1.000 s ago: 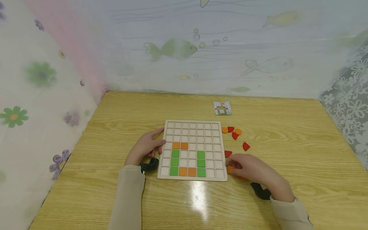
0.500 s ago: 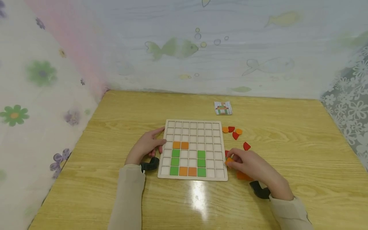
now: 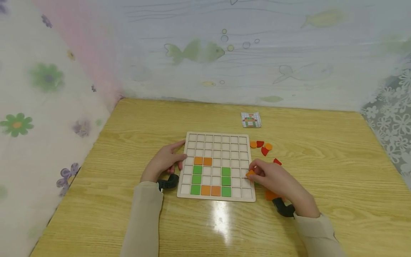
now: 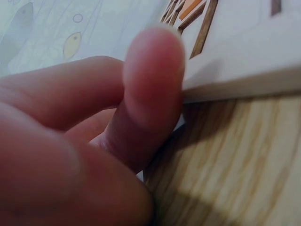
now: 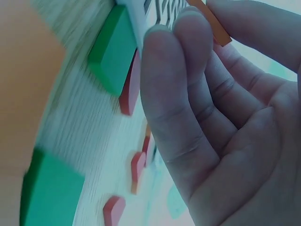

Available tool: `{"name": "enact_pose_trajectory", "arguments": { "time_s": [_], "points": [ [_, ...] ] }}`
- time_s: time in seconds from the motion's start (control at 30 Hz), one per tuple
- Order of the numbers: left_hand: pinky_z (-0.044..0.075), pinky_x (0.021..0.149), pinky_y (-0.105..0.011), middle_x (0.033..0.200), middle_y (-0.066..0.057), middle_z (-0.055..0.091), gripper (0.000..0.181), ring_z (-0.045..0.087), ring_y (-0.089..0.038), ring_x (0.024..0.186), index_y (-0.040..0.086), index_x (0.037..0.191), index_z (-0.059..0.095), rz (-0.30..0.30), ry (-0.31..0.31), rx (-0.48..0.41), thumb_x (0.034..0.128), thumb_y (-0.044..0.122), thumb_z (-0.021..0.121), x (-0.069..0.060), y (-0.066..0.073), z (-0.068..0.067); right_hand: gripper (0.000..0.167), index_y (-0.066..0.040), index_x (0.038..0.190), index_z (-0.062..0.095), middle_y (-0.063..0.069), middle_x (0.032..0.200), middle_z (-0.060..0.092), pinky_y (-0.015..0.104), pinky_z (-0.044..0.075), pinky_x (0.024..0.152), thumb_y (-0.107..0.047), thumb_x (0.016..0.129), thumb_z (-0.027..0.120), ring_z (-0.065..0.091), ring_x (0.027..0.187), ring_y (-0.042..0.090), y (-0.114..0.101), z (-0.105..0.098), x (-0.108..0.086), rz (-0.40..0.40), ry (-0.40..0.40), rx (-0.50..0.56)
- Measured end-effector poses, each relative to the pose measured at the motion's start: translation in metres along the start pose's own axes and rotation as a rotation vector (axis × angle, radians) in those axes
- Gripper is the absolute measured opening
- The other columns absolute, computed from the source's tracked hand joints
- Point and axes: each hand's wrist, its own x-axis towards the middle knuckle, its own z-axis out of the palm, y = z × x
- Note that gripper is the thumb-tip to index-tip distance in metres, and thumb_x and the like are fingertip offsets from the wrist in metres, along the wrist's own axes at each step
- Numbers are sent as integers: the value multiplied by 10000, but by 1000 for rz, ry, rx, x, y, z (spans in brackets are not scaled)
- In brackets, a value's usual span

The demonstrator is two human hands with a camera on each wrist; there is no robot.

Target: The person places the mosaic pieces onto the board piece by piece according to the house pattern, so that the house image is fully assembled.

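A light wooden grid board [image 3: 216, 171] lies flat on the table in the head view, with green and orange square tiles set in its lower left cells. At its left edge rests my left hand [image 3: 163, 160], index finger stretched along the side and thumb on the rim. The left wrist view shows a digit [image 4: 154, 75] touching the board's edge. My right hand [image 3: 273, 180] pinches an orange square tile [image 3: 250, 174] between thumb and fingertips, over the board's right edge. Only part of that tile [image 5: 215, 24] shows in the right wrist view.
Right of the board lie orange discs [image 3: 268, 146], red quarter-circle pieces [image 3: 264, 151] and orange tiles [image 3: 271, 195] partly hidden by the right hand. A green tile [image 5: 113, 49] lies beside the board. Behind it is a small printed pattern card [image 3: 251, 120].
My right hand has picked an orange square tile from the loose pieces and moved up and left to the board's right edge. The left hand has stayed in place.
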Motion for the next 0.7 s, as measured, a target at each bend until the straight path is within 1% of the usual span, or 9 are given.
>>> {"name": "enact_pose_trajectory", "arguments": {
  "time_s": [0.1,0.27,0.43,0.5,0.6,0.7],
  "points": [
    [324,341,-254,636,-185,588,551,354,-153,348,392,1336,351,-2,-1,-6,855,283,598,0,0,1,204,-227,967,541,-87,687,512,243,384,534,-353,828,623,460,590,91,-4,0,5,5,-12,17],
    [327,340,-252,629,-184,584,556,352,-150,345,383,1340,350,1,5,-6,855,274,600,0,0,2,194,-223,997,548,-47,687,548,282,409,528,-326,845,609,493,563,120,-11,1,15,19,-10,82],
    [325,337,-254,629,-193,583,557,352,-154,343,372,1349,340,13,-8,-16,862,267,591,-1,-1,2,182,-221,999,562,-22,673,560,297,427,536,-319,851,603,514,536,142,-15,6,26,5,-5,131],
    [325,337,-255,626,-191,583,558,354,-154,341,369,1349,342,17,-4,-11,860,270,593,0,-2,2,188,-213,1006,567,-22,678,564,297,426,546,-319,854,599,512,545,139,-17,8,31,-5,-2,140],
    [326,336,-254,622,-187,583,560,357,-151,340,365,1349,344,21,2,-2,858,270,596,0,-2,1,207,-207,1024,576,-43,704,561,293,421,568,-318,851,603,505,579,125,-20,10,37,-12,10,127],
    [323,334,-252,620,-186,582,560,356,-149,340,366,1347,348,22,6,2,856,271,598,1,-1,1,207,-224,1033,579,-65,722,553,290,411,590,-319,851,601,498,624,117,-23,12,42,-10,7,117]
  ]
}}
